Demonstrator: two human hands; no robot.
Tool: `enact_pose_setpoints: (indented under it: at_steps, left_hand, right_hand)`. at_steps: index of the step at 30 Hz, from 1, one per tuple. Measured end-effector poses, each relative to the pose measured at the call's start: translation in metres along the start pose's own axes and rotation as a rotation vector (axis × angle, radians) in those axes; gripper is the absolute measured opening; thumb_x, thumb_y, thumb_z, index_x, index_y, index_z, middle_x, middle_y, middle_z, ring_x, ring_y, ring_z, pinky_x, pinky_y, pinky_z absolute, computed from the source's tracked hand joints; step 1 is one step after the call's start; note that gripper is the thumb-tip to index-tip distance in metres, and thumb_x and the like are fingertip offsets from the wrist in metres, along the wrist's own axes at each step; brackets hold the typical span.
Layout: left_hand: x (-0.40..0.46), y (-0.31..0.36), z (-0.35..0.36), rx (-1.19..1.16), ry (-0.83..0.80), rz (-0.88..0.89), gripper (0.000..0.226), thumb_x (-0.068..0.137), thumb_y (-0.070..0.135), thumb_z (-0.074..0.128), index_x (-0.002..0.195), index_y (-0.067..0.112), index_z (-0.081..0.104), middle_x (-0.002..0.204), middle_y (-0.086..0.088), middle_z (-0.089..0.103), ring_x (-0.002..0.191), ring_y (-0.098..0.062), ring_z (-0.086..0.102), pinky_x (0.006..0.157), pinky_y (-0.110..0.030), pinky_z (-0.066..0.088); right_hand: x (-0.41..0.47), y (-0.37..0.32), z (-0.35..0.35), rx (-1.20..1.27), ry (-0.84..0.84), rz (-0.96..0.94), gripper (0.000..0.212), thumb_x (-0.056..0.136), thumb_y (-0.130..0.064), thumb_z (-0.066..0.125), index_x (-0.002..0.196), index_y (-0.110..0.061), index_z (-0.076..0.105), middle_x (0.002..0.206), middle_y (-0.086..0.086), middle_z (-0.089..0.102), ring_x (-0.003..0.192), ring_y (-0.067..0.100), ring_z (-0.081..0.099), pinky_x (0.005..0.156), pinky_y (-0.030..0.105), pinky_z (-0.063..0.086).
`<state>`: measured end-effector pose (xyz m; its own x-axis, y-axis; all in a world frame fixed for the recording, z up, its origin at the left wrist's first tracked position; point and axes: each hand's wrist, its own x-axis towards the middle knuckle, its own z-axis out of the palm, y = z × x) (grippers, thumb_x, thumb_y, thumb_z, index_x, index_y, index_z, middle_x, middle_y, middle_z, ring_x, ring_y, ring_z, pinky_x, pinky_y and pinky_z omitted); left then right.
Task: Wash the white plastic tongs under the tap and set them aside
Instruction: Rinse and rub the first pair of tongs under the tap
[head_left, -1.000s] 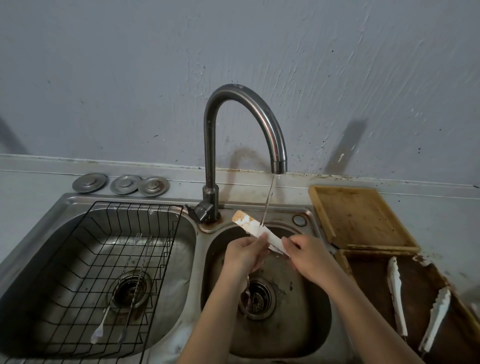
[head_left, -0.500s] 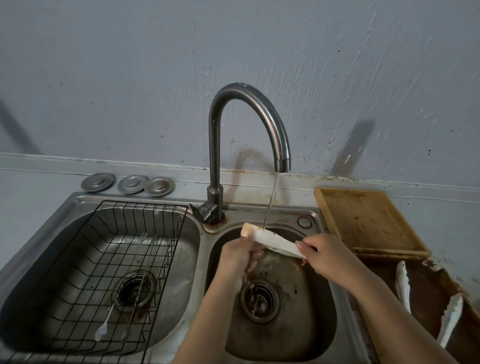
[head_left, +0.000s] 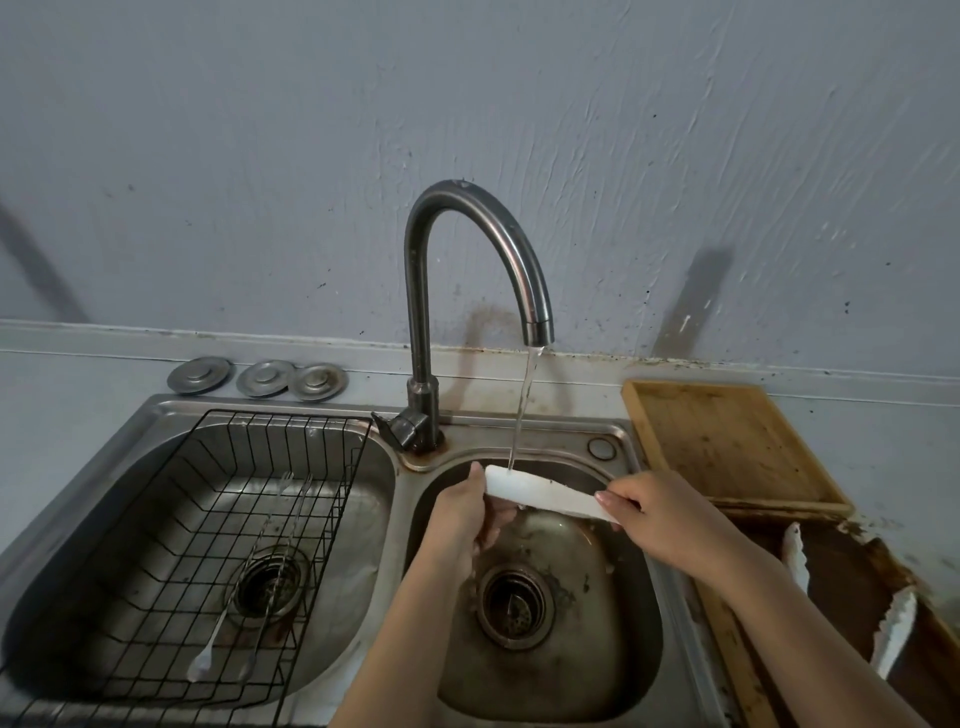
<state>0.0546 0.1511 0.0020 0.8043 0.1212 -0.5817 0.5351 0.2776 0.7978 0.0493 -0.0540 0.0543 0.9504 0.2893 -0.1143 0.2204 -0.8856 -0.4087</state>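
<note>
White plastic tongs (head_left: 540, 493) lie across the right sink basin (head_left: 550, 670), held between both hands. My left hand (head_left: 462, 519) grips their left end and my right hand (head_left: 670, 519) pinches their right end. Water runs from the curved steel tap (head_left: 467, 270) in a thin stream onto the left end of the tongs. Their lower side is hidden from me.
A black wire rack (head_left: 208, 519) with thin utensils fills the left basin. Three metal sink plugs (head_left: 260, 376) sit behind it. A wooden board (head_left: 727, 447) lies right of the sink, and two more white tongs (head_left: 891, 623) rest in a dark tray (head_left: 852, 582) below it.
The tongs have dropped flatter and shifted under the stream, so water now hits their left end. Both hands moved apart along them, and the orange stain on the tip no longer shows.
</note>
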Motion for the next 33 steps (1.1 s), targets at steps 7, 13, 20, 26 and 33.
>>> enact_pose_setpoints:
  at_steps: [7, 13, 20, 26, 33]
  left_hand:
    - [-0.002, -0.002, 0.003, 0.010, -0.123, 0.090, 0.031, 0.087, 0.028, 0.062, 0.104, 0.002, 0.057, 0.071, -0.009, 0.066, 0.045, -0.008, 0.056, 0.039, -0.018, 0.042]
    - [-0.006, -0.007, 0.027, -0.060, -0.067, 0.137, 0.086, 0.066, 0.006, 0.082, 0.124, 0.033, 0.024, 0.109, -0.015, 0.052, 0.076, -0.022, 0.066, 0.058, -0.029, 0.060]
    - [0.005, -0.001, 0.010, -0.280, -0.057, 0.131, 0.026, 0.093, 0.021, 0.052, 0.117, 0.011, 0.048, 0.100, -0.024, 0.065, 0.068, -0.033, 0.073, 0.055, -0.032, 0.057]
    - [0.003, -0.002, 0.015, -0.335, -0.110, 0.101, 0.075, 0.069, -0.002, 0.077, 0.124, 0.028, 0.036, 0.116, -0.021, 0.053, 0.089, -0.034, 0.069, 0.065, -0.036, 0.060]
    - [-0.002, -0.003, 0.022, -0.489, -0.111, 0.165, 0.056, 0.079, -0.001, 0.067, 0.119, 0.026, 0.039, 0.113, -0.027, 0.057, 0.092, -0.036, 0.066, 0.057, -0.033, 0.059]
  right_hand:
    - [0.001, -0.011, 0.005, -0.084, 0.022, -0.018, 0.036, 0.096, -0.036, 0.041, 0.065, -0.023, 0.054, 0.056, -0.003, 0.054, 0.050, 0.010, 0.051, 0.053, 0.030, 0.043]
    - [0.008, -0.025, 0.013, -0.271, 0.123, -0.085, 0.031, 0.097, -0.039, 0.034, 0.077, -0.026, 0.055, 0.062, -0.010, 0.049, 0.059, 0.009, 0.054, 0.053, 0.025, 0.042]
    - [0.010, -0.023, 0.011, -0.357, 0.196, -0.121, 0.035, 0.097, -0.040, 0.032, 0.087, -0.023, 0.060, 0.066, -0.007, 0.057, 0.059, 0.012, 0.057, 0.048, 0.024, 0.040]
    - [0.008, -0.027, 0.019, -0.491, 0.229, -0.198, 0.033, 0.099, -0.040, 0.028, 0.099, -0.023, 0.056, 0.082, -0.002, 0.067, 0.069, 0.016, 0.065, 0.054, 0.027, 0.046]
    - [0.004, -0.025, 0.023, -0.524, 0.281, -0.236, 0.028, 0.098, -0.041, 0.031, 0.104, -0.025, 0.054, 0.089, -0.003, 0.068, 0.074, 0.016, 0.067, 0.056, 0.029, 0.051]
